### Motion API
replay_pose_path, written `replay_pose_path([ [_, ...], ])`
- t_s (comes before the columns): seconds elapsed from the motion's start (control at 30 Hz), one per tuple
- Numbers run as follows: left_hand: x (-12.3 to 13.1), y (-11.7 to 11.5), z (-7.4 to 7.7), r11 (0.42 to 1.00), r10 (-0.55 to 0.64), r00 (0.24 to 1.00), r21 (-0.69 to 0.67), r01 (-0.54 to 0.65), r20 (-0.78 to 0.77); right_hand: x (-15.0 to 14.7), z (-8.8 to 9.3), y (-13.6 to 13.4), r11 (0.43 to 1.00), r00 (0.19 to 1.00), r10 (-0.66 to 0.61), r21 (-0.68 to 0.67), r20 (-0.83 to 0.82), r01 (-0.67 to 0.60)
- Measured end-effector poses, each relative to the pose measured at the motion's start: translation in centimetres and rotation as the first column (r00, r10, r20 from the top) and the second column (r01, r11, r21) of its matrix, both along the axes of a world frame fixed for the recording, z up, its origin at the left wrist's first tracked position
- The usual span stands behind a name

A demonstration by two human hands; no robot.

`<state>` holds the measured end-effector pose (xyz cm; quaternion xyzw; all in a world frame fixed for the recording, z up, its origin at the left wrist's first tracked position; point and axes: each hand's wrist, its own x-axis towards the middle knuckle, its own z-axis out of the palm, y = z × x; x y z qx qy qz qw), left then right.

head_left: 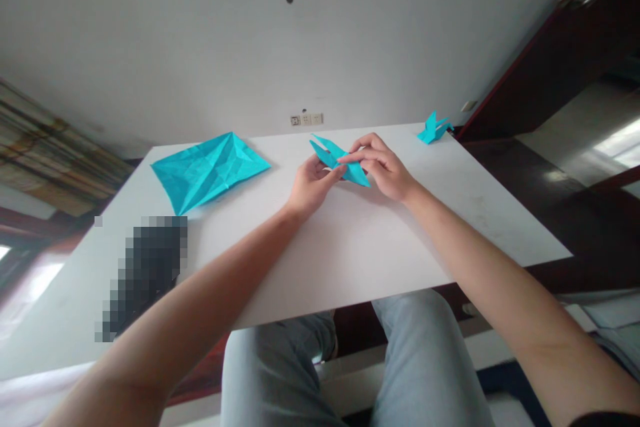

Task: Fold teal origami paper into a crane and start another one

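Both my hands meet over the far middle of a white table (pixel 350 253), working a long, narrow folded piece of turquoise paper (pixel 327 152). My left hand (pixel 311 185) pinches the piece from below, thumb and fingers closed on it. My right hand (pixel 383 167) lies over its right end, with the fingers pressed along the fold. The pointed left tip of the paper sticks out beyond my fingers.
A creased, unfolded turquoise sheet (pixel 210 169) lies at the far left of the table. A small finished turquoise paper figure (pixel 433 129) stands at the far right corner. A dark blurred object (pixel 145 267) rests near the left front edge. My knees show below the table.
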<state>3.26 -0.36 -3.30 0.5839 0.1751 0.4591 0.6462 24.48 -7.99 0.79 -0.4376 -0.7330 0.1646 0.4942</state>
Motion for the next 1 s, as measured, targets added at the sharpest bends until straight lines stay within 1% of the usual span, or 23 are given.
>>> replay_pose_path([
  [0.17, 0.2, 0.0, 0.0, 1.0, 0.014, 1.0, 0.026, -0.014, 0.01, -0.1, -0.2, 0.1, 0.994, 0.988, -0.11, -0.021, -0.11, 0.109],
  [0.27, 0.1, -0.3, 0.3, 0.998, -0.031, 0.999, 0.046, 0.033, -0.035, -0.1, -0.5, 0.3, 0.988, 0.976, -0.145, -0.068, -0.165, 0.135],
  [0.4, -0.3, -0.9, 0.7, 0.995, -0.057, 0.992, 0.073, 0.065, -0.111, -0.3, -0.7, 0.6, 0.99, 0.965, -0.121, -0.105, -0.234, 0.099],
  [0.5, -0.6, -1.2, 0.8, 0.995, -0.051, 0.984, 0.073, 0.064, -0.169, -0.5, -0.6, 0.7, 0.993, 0.96, -0.094, -0.096, -0.263, 0.071],
  [0.63, -0.9, -1.4, 1.0, 0.995, -0.072, 0.974, 0.058, 0.086, -0.216, -0.6, -0.6, 0.9, 0.996, 0.95, -0.055, -0.077, -0.308, 0.032],
  [0.77, -0.9, -1.6, 1.3, 0.994, -0.087, 0.968, 0.045, 0.1, -0.234, -0.5, -0.6, 1.0, 0.998, 0.939, -0.031, -0.062, -0.341, 0.01],
  [1.0, -1.0, -1.8, 1.6, 0.992, -0.096, 0.968, 0.051, 0.111, -0.233, -0.2, -0.8, 1.2, 0.999, 0.939, -0.017, -0.044, -0.342, 0.002],
])
